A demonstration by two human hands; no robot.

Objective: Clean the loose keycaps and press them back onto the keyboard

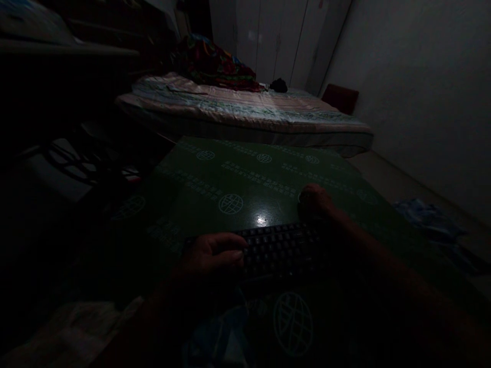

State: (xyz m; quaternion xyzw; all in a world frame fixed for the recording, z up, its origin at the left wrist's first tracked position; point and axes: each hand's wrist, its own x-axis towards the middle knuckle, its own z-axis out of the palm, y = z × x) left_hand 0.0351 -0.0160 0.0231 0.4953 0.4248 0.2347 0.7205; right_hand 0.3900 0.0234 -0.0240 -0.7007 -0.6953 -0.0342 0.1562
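Note:
A black keyboard (pixel 284 250) lies on a green board printed with pale globes and lettering (pixel 199 179). My left hand (pixel 215 250) is at the keyboard's left end, its thumb and fingers bent around that end and over the keys. Beyond the keyboard's right back corner, my right hand (pixel 316 202) is curled low over the green surface. Its fingers are bunched together, and the dark hides whatever may be inside them. The keyboard's right end fades into shadow under my right forearm.
Behind the green surface stands a bed (pixel 268 110) with a striped sheet and a dark red patterned blanket (pixel 218 64). A dark table with an iron wheel frame (pixel 76 158) is at left. Blue cloth (pixel 429 217) lies on the floor at right. The room is very dim.

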